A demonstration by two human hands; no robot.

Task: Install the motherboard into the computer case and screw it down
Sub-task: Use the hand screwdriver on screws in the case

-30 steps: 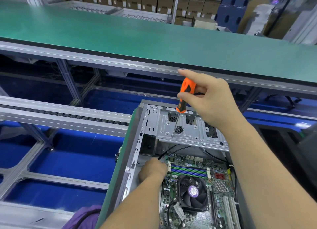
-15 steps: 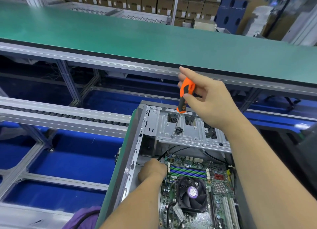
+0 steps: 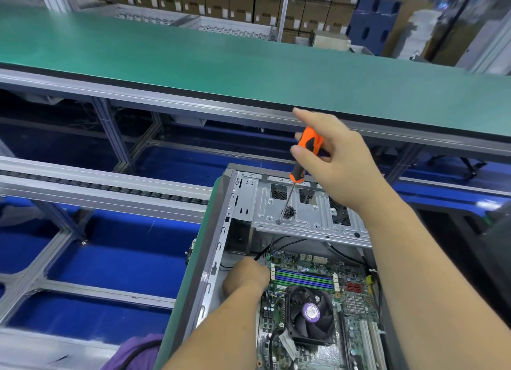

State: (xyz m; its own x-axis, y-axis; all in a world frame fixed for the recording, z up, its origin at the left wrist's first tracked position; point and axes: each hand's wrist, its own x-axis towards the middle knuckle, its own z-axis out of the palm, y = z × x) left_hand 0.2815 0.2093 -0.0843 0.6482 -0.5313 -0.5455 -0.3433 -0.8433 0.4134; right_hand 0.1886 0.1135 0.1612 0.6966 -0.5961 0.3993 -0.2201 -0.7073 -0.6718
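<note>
Two hands work: right hand (image 3: 340,162) grips the screwdriver (image 3: 302,159), its tip now beside the screws (image 3: 289,212); left hand (image 3: 246,277), grip unclear, steadies the motherboard (image 3: 312,261).

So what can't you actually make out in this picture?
All head view:
- Left hand: fingers curl out of sight; anything held is hidden.
- Motherboard: near end cut by the frame's bottom edge; mounting screws too small.
- Screwdriver: tip beside the dark screw pile; contact too small.
</note>
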